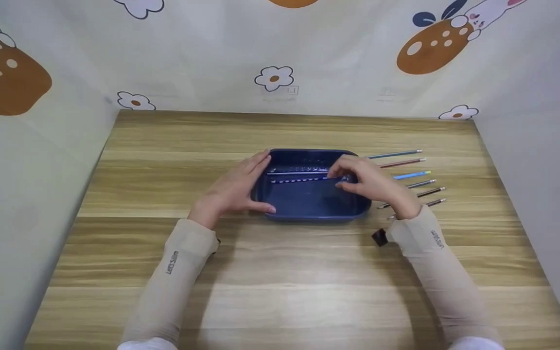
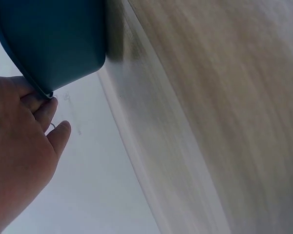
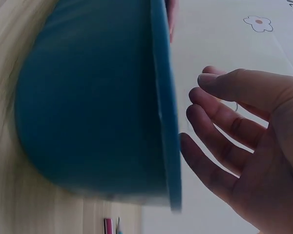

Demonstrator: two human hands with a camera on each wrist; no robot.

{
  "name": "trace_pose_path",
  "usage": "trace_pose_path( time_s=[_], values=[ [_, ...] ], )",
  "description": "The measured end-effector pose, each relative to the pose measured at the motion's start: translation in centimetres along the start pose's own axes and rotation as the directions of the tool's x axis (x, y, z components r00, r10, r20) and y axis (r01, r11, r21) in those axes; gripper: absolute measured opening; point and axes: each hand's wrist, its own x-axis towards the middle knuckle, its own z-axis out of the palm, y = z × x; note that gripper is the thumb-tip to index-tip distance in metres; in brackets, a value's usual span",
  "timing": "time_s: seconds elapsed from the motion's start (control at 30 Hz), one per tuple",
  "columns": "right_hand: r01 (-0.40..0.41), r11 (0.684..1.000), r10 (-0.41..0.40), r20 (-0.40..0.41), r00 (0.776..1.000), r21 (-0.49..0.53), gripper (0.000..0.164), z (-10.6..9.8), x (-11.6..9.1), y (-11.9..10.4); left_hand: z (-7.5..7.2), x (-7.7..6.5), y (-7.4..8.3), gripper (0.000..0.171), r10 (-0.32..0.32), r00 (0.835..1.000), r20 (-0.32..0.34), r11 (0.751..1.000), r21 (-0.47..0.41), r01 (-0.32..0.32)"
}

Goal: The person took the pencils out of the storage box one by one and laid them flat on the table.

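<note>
A dark blue rectangular plastic tray (image 1: 316, 217) stands on the wooden table. My left hand (image 1: 234, 187) rests against its left end, the fingers fairly straight along the rim and the thumb by the front left corner. In the left wrist view, fingertips (image 2: 46, 113) touch the tray's rim. Inside lie a blue patterned pencil (image 1: 299, 180) and another slim pencil (image 1: 297, 172), both lengthwise. Over the tray's right side hovers my right hand (image 1: 365, 180), close to the patterned pencil's end. Its loosely bent fingers (image 3: 219, 141) show nothing between them in the right wrist view.
Right of the tray several pencils lie side by side, among them a bright blue one (image 1: 412, 175) and a reddish one (image 1: 404, 163). My right forearm overlaps some of them. Patterned cloth (image 1: 338, 58) walls the table at the back and both sides.
</note>
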Motion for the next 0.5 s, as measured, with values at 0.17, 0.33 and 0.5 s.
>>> trace_pose_path(
  time_s=[0.17,0.33,0.5],
  values=[
    [0.051,0.999,-0.051,0.009,0.999,0.014,0.021,1.0,1.1,0.1,0.1,-0.1,-0.1,0.127,-0.001,1.0,0.0,1.0,-0.001,0.001],
    [0.113,0.993,-0.113,0.01,0.994,0.025,0.022,1.7,2.2,0.2,0.1,-0.1,-0.1,0.126,-0.004,1.0,-0.004,1.0,-0.011,0.004],
    [0.122,0.992,-0.123,0.044,0.991,0.025,0.025,2.3,3.1,0.4,0.1,0.0,0.0,0.124,-0.004,1.0,-0.016,0.999,-0.034,0.004]
  ],
)
